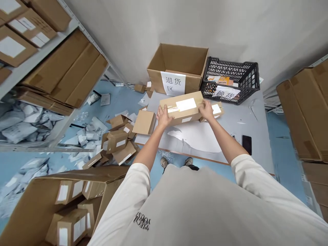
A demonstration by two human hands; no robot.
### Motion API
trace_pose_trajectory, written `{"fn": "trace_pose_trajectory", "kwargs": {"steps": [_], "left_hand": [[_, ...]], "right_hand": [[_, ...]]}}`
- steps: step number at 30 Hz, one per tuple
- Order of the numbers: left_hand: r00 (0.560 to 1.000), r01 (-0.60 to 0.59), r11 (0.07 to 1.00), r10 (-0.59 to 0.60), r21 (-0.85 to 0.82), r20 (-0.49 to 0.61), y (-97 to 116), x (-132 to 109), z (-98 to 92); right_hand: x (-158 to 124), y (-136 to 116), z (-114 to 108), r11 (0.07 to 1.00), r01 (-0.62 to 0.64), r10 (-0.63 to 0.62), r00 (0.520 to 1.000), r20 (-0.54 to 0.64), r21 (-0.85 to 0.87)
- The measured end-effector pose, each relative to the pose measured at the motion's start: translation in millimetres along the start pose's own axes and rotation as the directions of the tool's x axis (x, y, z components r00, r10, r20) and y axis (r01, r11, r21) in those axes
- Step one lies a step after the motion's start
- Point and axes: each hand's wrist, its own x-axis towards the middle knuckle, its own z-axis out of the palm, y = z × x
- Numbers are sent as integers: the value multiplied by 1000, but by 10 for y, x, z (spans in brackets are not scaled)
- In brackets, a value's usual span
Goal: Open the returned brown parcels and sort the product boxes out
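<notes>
A long brown cardboard parcel (182,106) with a white label lies on the grey table (241,126). My left hand (163,116) grips its left end, fingers curled over the edge. Its right end is gripped by my right hand (207,110). A smaller labelled box (217,109) sits just behind my right hand. Another plain brown box (144,122) rests at the table's left edge, beside my left hand.
An open carton (179,65) with a paper sign and a black plastic crate (232,80) stand at the table's back. A black phone (246,144) lies at the right. Small boxes and grey mailer bags litter the blue floor left; a large carton (33,208) holds parcels.
</notes>
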Motion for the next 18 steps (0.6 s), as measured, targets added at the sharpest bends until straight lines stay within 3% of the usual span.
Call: {"fn": "trace_pose_trajectory", "kwargs": {"steps": [10,18], "left_hand": [[997,-72,994,73,79,-10,-153,-485,84],[978,-176,980,185,95,-98,-639,-1020,274]], "right_hand": [[-456,-18,-184,987,-123,123,992,-3,-99],[-1254,-93,-260,964,-257,261,964,51,-71]]}}
